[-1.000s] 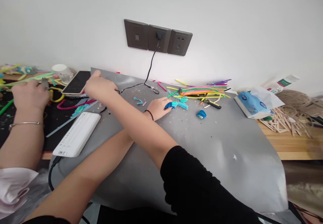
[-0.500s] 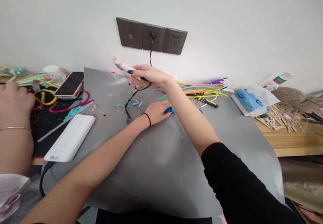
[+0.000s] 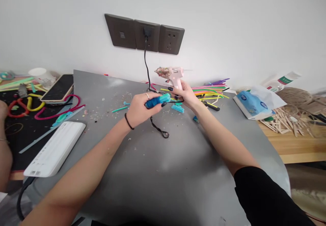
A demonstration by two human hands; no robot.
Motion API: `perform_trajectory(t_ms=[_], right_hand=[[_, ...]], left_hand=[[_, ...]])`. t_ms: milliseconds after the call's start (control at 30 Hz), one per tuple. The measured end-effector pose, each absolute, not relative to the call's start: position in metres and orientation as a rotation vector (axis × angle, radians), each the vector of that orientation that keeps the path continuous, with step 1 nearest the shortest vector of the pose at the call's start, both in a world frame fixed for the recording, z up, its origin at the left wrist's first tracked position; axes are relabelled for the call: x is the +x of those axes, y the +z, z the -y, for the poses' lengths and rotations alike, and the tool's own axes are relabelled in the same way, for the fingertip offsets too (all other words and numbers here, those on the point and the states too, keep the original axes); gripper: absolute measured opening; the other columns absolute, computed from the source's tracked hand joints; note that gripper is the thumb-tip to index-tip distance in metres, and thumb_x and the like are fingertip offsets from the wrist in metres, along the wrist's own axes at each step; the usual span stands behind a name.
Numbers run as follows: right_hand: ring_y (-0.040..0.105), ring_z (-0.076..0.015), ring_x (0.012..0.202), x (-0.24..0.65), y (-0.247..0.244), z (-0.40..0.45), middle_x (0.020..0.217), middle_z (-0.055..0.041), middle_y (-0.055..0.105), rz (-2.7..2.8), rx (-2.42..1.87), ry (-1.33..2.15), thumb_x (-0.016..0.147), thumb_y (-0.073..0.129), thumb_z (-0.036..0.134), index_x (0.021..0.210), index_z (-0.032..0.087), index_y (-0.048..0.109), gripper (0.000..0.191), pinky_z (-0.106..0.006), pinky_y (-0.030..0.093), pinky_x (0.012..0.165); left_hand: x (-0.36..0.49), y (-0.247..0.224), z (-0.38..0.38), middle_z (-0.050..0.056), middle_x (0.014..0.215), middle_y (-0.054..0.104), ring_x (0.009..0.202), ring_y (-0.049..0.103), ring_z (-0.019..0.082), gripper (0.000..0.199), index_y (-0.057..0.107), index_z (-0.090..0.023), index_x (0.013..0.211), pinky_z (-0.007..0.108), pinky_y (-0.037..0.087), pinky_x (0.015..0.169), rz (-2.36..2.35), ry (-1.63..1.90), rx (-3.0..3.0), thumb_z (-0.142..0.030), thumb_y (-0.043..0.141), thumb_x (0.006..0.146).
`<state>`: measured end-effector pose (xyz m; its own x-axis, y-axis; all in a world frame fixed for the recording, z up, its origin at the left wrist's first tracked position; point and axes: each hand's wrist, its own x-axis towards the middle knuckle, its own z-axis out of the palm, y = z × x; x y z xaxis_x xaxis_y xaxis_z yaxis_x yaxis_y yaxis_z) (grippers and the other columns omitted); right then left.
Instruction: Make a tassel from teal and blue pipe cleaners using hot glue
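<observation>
My left hand (image 3: 141,110) is closed around a blue pipe-cleaner bundle (image 3: 159,100), dark blue at one end and light blue at the other. In my right hand (image 3: 187,93) is a pink hot glue gun (image 3: 176,78), held by its handle. Its crusted nozzle points left, above and to the right of the bundle. A black cord (image 3: 158,129) hangs below my hands. On the mat (image 3: 163,171), beneath the glue gun, lies a light blue pipe-cleaner piece (image 3: 177,108). A small dark blue piece (image 3: 196,118) rests by my right forearm.
Colourful pipe cleaners (image 3: 210,89) and a utility knife (image 3: 212,106) lie behind my right arm. Tissues (image 3: 254,105) and wooden sticks (image 3: 285,120) sit at right. A white power bank (image 3: 54,149), a phone (image 3: 58,88) and another person's arm (image 3: 4,154) are at left.
My right hand has moved right and turned the glue gun, so the nozzle now shows. My left hand has lifted the blue bundle off the mat. The other person's arm has shifted left.
</observation>
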<state>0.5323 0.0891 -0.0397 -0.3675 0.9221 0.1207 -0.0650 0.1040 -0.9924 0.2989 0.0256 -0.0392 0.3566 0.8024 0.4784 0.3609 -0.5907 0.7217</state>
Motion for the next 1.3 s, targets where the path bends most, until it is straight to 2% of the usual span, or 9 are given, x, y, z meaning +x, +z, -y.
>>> perform_trajectory(t_ms=[100,233,533,667,867,1100,1300], right_hand=[[0.038,-0.0096,0.056,0.530,-0.061,-0.087,0.066,0.0104,0.044,1.365,-0.924,1.207,0.072,0.091,0.055,0.115,0.023,0.058,0.062,-0.026,0.030,0.054],[0.040,-0.0102,0.059,0.520,-0.075,-0.080,0.070,0.0090,0.050,1.286,-0.984,1.065,0.072,0.093,0.059,0.111,0.024,0.057,0.063,-0.027,0.034,0.056],[0.050,-0.0129,0.068,0.501,-0.072,-0.054,0.082,0.0034,0.065,1.257,-0.986,1.164,0.064,0.096,0.065,0.100,0.025,0.055,0.067,-0.029,0.044,0.061],[0.045,-0.0111,0.064,0.498,-0.070,-0.052,0.088,0.0015,0.069,1.301,-0.896,1.239,0.064,0.098,0.059,0.101,0.025,0.055,0.066,-0.030,0.044,0.062],[0.043,-0.0114,0.063,0.498,-0.069,-0.051,0.093,-0.0006,0.071,1.364,-0.902,1.278,0.063,0.099,0.060,0.095,0.026,0.054,0.065,-0.031,0.045,0.062],[0.058,-0.0162,0.075,0.499,-0.075,-0.056,0.092,-0.0010,0.072,1.337,-0.950,1.256,0.062,0.096,0.062,0.100,0.026,0.054,0.068,-0.033,0.053,0.072],[0.065,-0.0194,0.084,0.500,-0.078,-0.059,0.088,-0.0002,0.071,1.343,-0.965,1.255,0.061,0.098,0.060,0.096,0.026,0.053,0.067,-0.036,0.057,0.080]], left_hand=[[0.295,-0.044,-0.034,0.009,0.111,0.086,0.102,0.079,0.028,0.027,0.084,-0.020,0.109,0.038,0.061,0.096,-1.273,1.116,2.162,-0.032,0.069,0.089],[0.301,-0.056,-0.036,0.008,0.102,0.083,0.094,0.078,0.026,0.027,0.083,-0.021,0.111,0.035,0.060,0.089,-1.354,0.970,2.234,-0.032,0.066,0.092],[0.304,-0.070,-0.039,0.009,0.100,0.081,0.095,0.077,0.030,0.028,0.082,-0.021,0.110,0.038,0.059,0.085,-1.446,0.874,2.267,-0.033,0.064,0.093],[0.303,-0.068,-0.039,0.009,0.100,0.085,0.095,0.078,0.030,0.026,0.084,-0.021,0.103,0.039,0.060,0.089,-1.492,0.916,2.181,-0.035,0.065,0.092],[0.302,-0.065,-0.040,0.006,0.091,0.085,0.085,0.078,0.028,0.024,0.085,-0.022,0.100,0.036,0.060,0.083,-1.541,0.890,2.103,-0.036,0.069,0.090],[0.303,-0.067,-0.040,0.008,0.102,0.086,0.094,0.078,0.030,0.024,0.084,-0.023,0.103,0.038,0.061,0.087,-1.456,0.893,2.172,-0.036,0.067,0.093],[0.300,-0.070,-0.041,0.008,0.093,0.078,0.086,0.074,0.028,0.027,0.084,-0.023,0.108,0.037,0.056,0.078,-1.461,0.866,2.287,-0.035,0.064,0.095]])
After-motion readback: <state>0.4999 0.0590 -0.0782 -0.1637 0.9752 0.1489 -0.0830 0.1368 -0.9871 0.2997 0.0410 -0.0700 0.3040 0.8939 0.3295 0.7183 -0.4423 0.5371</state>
